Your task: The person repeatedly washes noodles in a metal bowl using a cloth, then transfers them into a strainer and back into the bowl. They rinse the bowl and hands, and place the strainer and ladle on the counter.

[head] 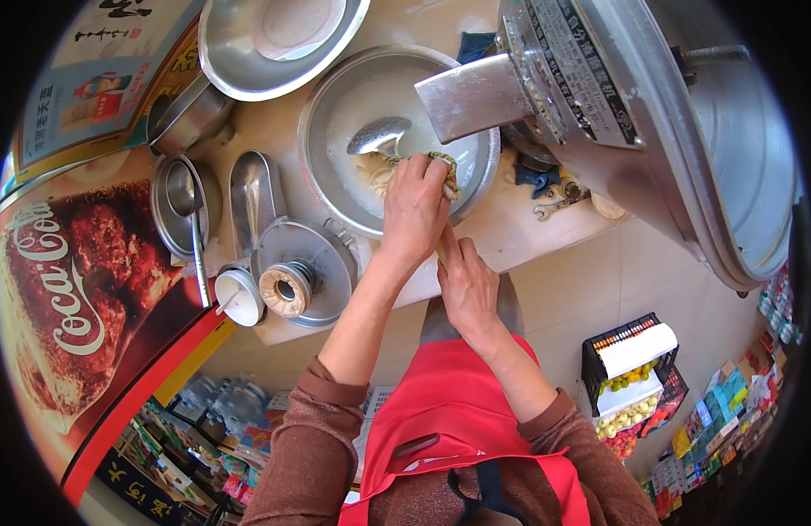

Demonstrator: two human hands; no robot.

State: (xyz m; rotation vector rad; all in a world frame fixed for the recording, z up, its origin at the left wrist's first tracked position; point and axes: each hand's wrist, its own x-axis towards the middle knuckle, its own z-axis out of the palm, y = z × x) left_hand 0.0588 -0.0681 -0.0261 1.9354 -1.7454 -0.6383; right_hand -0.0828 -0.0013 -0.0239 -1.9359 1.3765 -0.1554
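A wide metal basin [311, 177] of cloudy whitish liquid stands on the table in front of me. Over it lies a perforated metal skimmer [379, 135], its bowl tilted and catching the light. My left hand [415, 207] is closed around a wadded, yellowish-green cloth or scrubber [450, 172], held against the skimmer just below its bowl. Below the basin's near rim, my right hand [470, 283] grips what looks like the skimmer's handle [444, 244], mostly hidden by the fingers.
A grinding machine's metal spout [474, 98] juts over the basin from the right. Another metal bowl [224, 72] overlaps the far left. A ladle [196, 243], an oblong scoop [251, 191] and a round metal machine part [326, 276] sit left; a wrench [551, 209] lies right.
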